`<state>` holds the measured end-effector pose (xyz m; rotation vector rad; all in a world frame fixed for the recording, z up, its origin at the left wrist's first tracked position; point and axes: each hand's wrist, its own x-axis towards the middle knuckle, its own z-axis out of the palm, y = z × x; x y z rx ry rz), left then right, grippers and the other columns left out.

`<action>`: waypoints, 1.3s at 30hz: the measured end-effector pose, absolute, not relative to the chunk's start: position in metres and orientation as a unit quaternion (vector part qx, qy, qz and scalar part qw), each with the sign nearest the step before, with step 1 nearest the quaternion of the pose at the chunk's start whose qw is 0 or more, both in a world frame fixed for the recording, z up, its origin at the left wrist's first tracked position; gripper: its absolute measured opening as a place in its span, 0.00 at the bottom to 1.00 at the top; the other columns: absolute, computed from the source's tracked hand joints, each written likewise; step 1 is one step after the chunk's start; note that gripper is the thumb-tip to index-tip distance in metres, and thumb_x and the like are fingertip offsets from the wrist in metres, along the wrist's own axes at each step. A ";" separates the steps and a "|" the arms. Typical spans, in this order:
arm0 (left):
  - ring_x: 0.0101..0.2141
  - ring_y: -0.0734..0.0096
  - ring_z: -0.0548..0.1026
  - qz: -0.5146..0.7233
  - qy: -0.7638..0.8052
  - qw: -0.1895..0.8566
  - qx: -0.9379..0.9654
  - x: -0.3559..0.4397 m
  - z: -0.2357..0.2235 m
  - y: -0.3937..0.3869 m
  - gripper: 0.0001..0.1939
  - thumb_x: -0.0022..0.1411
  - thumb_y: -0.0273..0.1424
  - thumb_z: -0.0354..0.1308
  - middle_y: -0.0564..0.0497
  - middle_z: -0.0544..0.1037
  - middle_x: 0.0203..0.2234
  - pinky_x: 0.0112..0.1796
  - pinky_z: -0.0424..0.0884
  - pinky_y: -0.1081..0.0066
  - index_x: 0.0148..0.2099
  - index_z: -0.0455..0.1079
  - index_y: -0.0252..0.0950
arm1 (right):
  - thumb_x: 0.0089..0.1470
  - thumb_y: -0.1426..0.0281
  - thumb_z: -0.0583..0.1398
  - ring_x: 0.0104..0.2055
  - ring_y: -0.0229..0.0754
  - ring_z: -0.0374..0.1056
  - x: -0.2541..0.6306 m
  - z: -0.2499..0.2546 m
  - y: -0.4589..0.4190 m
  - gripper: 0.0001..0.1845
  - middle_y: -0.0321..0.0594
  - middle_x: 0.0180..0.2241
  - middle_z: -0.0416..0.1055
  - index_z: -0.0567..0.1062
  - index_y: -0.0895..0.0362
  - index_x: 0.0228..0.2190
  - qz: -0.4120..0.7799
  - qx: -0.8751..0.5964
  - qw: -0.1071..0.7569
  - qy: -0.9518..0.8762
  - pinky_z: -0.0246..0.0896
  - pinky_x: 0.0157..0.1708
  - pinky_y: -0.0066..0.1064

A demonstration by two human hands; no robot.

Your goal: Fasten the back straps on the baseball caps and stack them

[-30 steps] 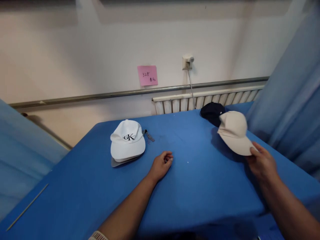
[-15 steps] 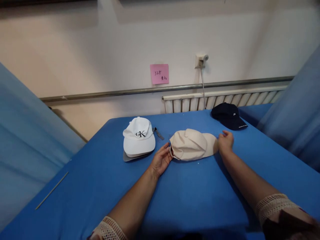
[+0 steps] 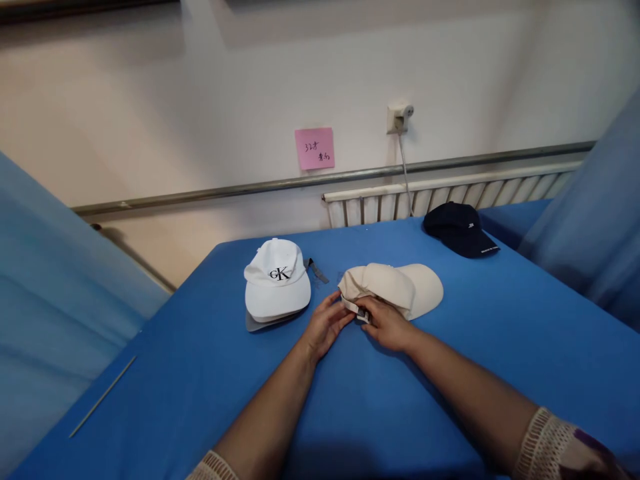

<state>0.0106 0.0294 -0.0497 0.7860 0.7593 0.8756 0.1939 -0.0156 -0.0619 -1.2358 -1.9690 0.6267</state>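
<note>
A beige cap (image 3: 395, 285) lies on the blue table (image 3: 350, 400), its brim pointing right. My left hand (image 3: 326, 325) pinches the cap's back edge from the left. My right hand (image 3: 386, 323) grips the same back edge at its strap, fingers curled. Just left of my hands sits a white cap (image 3: 277, 283) with black letters, stacked on a grey cap whose brim shows underneath.
A dark navy cap (image 3: 459, 229) rests at the table's far right corner. Blue curtains hang on both sides. A radiator (image 3: 450, 195), a wall socket with cable and a pink note (image 3: 315, 148) are on the wall behind. A thin rod lies at the table's left edge.
The beige cap went from my right hand at the right side to the table's middle. My right hand then moved from its brim to its back edge, beside my left hand.
</note>
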 end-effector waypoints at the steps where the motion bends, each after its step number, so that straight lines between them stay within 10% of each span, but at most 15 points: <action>1: 0.42 0.64 0.77 0.412 0.383 0.723 0.402 0.011 -0.052 0.030 0.28 0.54 0.26 0.64 0.43 0.75 0.47 0.46 0.72 0.62 0.56 0.63 0.36 | 0.48 0.79 0.61 0.53 0.49 0.66 0.196 -0.066 -0.014 0.30 0.46 0.51 0.70 0.66 0.55 0.53 0.246 -0.485 0.361 -0.758 0.59 0.55 0.42; 10: 0.51 0.59 0.69 0.310 0.386 0.186 0.849 0.015 -0.042 0.014 0.13 0.61 0.28 0.56 0.47 0.75 0.48 0.54 0.60 0.54 0.48 0.73 0.41 | 0.47 0.79 0.61 0.52 0.49 0.67 0.193 -0.072 -0.018 0.36 0.48 0.51 0.69 0.60 0.57 0.57 0.249 -0.487 0.373 -0.750 0.61 0.54 0.43; 39: 0.41 0.66 0.69 0.214 0.288 0.408 0.839 0.007 -0.034 0.026 0.04 0.53 0.26 0.59 0.50 0.70 0.36 0.45 0.66 0.66 0.31 0.65 0.36 | 0.45 0.78 0.63 0.49 0.46 0.69 0.194 -0.062 -0.022 0.32 0.44 0.48 0.70 0.66 0.55 0.53 0.336 -0.422 0.412 -0.734 0.64 0.51 0.41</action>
